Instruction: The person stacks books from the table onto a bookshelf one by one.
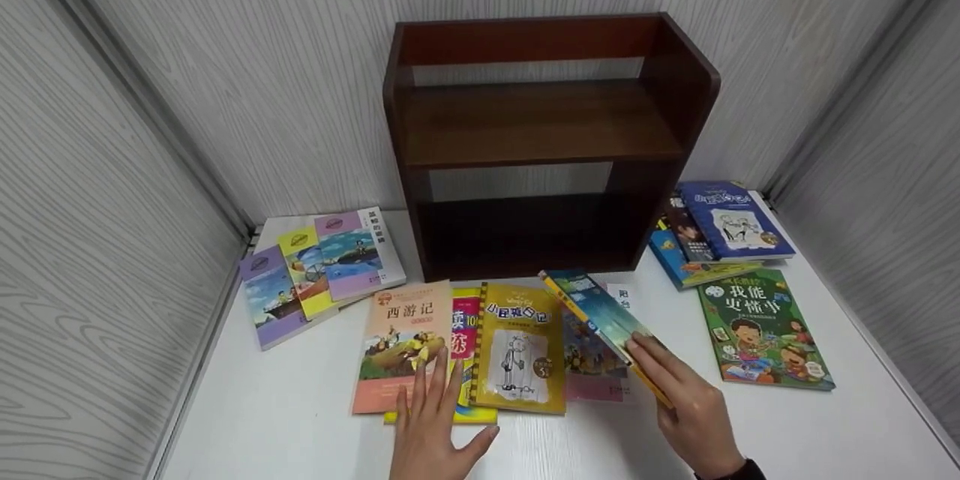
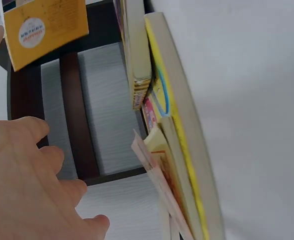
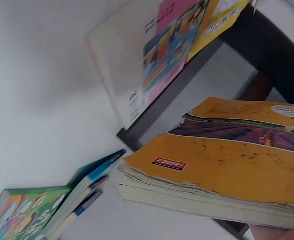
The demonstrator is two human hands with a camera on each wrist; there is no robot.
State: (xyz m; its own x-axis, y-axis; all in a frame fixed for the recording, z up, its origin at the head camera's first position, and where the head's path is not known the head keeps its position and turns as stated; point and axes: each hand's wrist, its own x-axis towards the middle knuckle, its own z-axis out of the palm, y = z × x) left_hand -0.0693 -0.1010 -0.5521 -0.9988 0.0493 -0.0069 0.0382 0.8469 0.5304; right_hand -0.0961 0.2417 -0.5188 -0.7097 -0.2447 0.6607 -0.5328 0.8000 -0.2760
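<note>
My right hand [image 1: 694, 397] grips a book with a teal front cover [image 1: 596, 311] by its near end, raised and tilted over the middle row. The right wrist view shows its worn orange back cover [image 3: 227, 145]. My left hand [image 1: 435, 420] has its fingers spread, overlapping the lower part of a salmon-coloured book [image 1: 405, 307] in the head view. In the left wrist view, that hand [image 2: 27, 180] stands apart from the stacked books. Beside it lie a yellow-and-pink book [image 1: 465, 330], a gold cartoon book [image 1: 521, 352] and a pink book [image 1: 592, 360] partly hidden under the held one.
A dark brown two-tier bookshelf [image 1: 540, 124] stands behind the row against the wall. Three overlapping books [image 1: 315, 270] lie at the left. At the right are a stack with a blue book [image 1: 735, 221] on top and a green book [image 1: 765, 330] on the white table [image 1: 285, 427].
</note>
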